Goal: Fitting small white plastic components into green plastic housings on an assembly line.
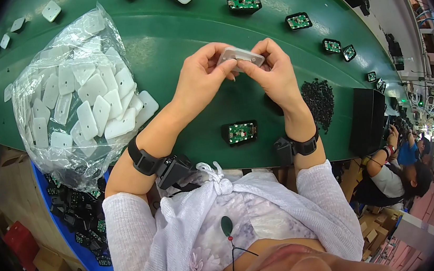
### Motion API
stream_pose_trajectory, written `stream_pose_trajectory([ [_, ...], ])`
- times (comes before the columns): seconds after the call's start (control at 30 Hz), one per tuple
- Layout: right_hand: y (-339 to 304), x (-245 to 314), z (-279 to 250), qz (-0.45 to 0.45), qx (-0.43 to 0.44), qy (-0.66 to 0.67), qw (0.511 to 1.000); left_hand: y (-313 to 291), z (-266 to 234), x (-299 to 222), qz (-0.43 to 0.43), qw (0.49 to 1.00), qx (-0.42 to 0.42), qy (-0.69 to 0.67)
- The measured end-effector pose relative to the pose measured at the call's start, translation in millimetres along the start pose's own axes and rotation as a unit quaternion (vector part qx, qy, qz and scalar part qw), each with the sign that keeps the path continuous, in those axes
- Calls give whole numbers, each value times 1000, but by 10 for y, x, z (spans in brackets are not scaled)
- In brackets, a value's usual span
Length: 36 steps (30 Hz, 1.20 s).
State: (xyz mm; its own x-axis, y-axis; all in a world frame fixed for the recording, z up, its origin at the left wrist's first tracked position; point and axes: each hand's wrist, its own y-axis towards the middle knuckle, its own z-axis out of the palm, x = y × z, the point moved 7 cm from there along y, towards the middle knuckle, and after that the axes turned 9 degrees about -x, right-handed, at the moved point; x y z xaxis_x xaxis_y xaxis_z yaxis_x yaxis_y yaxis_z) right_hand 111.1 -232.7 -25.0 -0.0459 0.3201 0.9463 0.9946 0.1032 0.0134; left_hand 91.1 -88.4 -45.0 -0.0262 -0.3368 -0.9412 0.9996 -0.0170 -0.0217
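Observation:
Above the green work surface (189,149), both hands hold one small white plastic cover plate (243,56) with rounded corners. My left hand (204,72) pinches its left end, and my right hand (276,70) grips its right end, thumbs on the near side. The fingers hide part of the plate. Below the hands, close to the table's front edge, sits an open black case with a green circuit board (241,133). A dark object under my right wrist is mostly hidden.
At left lies an open clear plastic bag of white covers (91,89). Small black parts (318,102) are heaped at right, beside a black box (366,121). Cases with boards (244,3) line the far side. A blue bin (76,251) stands lower left; another person (390,175) works at right.

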Motion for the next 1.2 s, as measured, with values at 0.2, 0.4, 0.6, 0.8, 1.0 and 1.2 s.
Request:
stream_pose_trajectory([
  [0.2, 214, 29, 139, -14, 12, 27, 999, 163, -269, 52, -8, 994, -80, -77],
  [0.4, 795, 518, 120, -426, -90, -411, 801, 255, -653, -53, 122, 947, -212, 209],
  [0.6, 1441, 46, -44, -368, 2, -411, 834, 182, -401, -93, 240, 843, -168, 452],
  [0.8, 1107, 236, -315, -210, -45, -324, 921, -32, -183, -172, 258, 755, -127, 589],
  [1.0, 521, 74, -516, -177, 20, -336, 925, -50, -12, -87, 291, 759, -21, 582],
  [1.2, 250, 108, -550, -251, 18, -366, 896, 65, 60, -43, 360, 803, -5, 476],
])
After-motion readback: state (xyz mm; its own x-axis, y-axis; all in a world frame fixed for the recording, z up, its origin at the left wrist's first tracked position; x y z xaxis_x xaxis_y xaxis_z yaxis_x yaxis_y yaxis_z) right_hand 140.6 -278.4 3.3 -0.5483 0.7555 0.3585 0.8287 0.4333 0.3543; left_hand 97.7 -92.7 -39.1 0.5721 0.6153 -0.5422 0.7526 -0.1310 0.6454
